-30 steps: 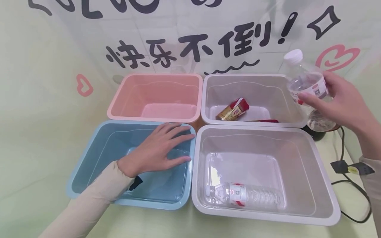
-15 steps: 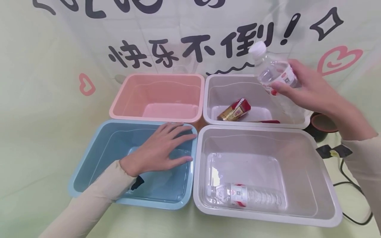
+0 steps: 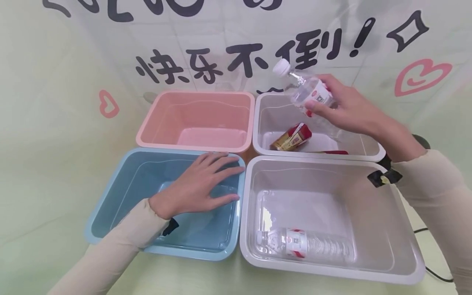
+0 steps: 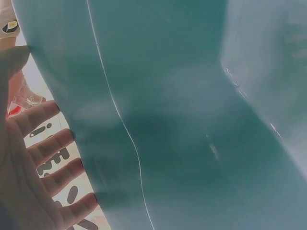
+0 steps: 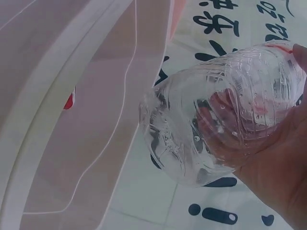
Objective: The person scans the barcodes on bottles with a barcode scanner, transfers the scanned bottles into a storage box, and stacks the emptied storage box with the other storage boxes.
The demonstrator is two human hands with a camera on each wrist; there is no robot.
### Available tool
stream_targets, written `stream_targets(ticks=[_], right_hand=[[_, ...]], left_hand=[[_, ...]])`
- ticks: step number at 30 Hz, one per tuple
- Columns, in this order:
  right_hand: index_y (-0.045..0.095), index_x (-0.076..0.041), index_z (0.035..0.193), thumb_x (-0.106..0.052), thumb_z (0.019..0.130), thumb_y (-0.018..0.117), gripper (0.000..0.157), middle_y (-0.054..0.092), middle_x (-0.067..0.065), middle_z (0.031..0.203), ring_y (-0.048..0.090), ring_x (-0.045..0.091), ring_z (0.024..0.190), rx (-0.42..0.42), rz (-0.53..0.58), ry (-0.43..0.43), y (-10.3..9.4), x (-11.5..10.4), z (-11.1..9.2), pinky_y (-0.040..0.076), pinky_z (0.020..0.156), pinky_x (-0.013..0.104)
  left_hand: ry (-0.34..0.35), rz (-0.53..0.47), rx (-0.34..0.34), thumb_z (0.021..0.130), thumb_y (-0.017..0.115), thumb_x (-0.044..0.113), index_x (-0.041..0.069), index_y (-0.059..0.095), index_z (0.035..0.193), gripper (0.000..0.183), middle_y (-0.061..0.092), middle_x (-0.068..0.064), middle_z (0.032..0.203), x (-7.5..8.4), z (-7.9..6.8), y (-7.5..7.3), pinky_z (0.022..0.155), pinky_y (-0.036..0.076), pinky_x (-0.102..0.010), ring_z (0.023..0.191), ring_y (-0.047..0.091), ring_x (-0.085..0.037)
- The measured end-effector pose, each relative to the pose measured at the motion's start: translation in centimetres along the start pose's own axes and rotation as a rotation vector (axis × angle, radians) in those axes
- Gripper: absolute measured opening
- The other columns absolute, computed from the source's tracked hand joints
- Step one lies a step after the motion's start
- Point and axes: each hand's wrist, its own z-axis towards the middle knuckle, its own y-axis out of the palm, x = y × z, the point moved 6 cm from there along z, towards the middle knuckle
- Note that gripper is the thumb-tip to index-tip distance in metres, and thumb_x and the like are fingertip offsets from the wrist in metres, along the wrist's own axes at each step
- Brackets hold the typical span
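My right hand [image 3: 350, 107] grips a clear plastic bottle [image 3: 306, 92] with a white cap and a white-and-red label. It holds the bottle tilted, cap toward the upper left, over the back right grey bin [image 3: 368, 143]. In the right wrist view the ribbed bottle base [image 5: 182, 129] points away from the palm. My left hand [image 3: 197, 184] lies over the blue bin [image 3: 110, 196] with fingers spread, fingertips at its right and back rim. In the left wrist view those fingers [image 4: 53, 143] are straight along the bin's edge.
A red-and-gold crumpled package [image 3: 292, 137] lies in the back right bin. Another clear bottle [image 3: 306, 244] lies on its side in the front right grey bin [image 3: 400, 241]. A pink bin [image 3: 155, 123] stands back left. A black cable [image 3: 439, 277] runs along the right.
My right hand has carried the bottle leftward from beyond the right side to over the back right bin. The left hand has stayed on the blue bin.
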Motion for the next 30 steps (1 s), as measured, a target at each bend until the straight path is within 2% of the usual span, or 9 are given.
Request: stream_targets(ticks=[8,15,20,30], right_hand=[[0.032,-0.018,0.162,-0.041,0.106,0.056,0.065,0.063,0.016,0.133,0.063,0.033,0.115,-0.064,0.064,-0.014,1.4,-1.2,1.7,0.056,0.092,0.046],[0.036,-0.020,0.161,-0.042,0.105,0.060,0.064,0.064,0.013,0.129,0.064,0.028,0.110,-0.093,0.074,-0.080,2.9,-2.7,3.5,0.056,0.088,0.040],[0.035,-0.026,0.164,-0.046,0.105,0.059,0.067,0.065,0.012,0.132,0.064,0.028,0.110,-0.079,0.052,-0.101,3.7,-3.6,4.6,0.056,0.090,0.046],[0.031,-0.027,0.165,-0.054,0.105,0.053,0.069,0.063,0.012,0.138,0.063,0.029,0.118,-0.086,0.005,-0.127,4.9,-5.8,7.3,0.056,0.100,0.055]], left_hand=[[0.001,0.000,-0.007,0.096,0.064,0.065,0.030,0.056,0.154,0.069,0.051,-0.001,0.163,0.0,0.1,0.0,0.131,0.029,-0.058,0.158,0.037,-0.029],[-0.004,0.002,-0.011,0.095,0.065,0.065,0.029,0.056,0.154,0.069,0.051,-0.002,0.163,0.0,0.0,0.1,0.132,0.027,-0.059,0.159,0.036,-0.029],[0.000,-0.003,-0.010,0.096,0.064,0.065,0.030,0.055,0.154,0.069,0.050,-0.002,0.163,0.0,0.1,0.2,0.132,0.027,-0.058,0.159,0.035,-0.029],[-0.006,-0.002,-0.012,0.096,0.064,0.065,0.030,0.056,0.154,0.068,0.051,-0.001,0.163,-0.1,-0.1,0.1,0.132,0.028,-0.058,0.159,0.037,-0.028]])
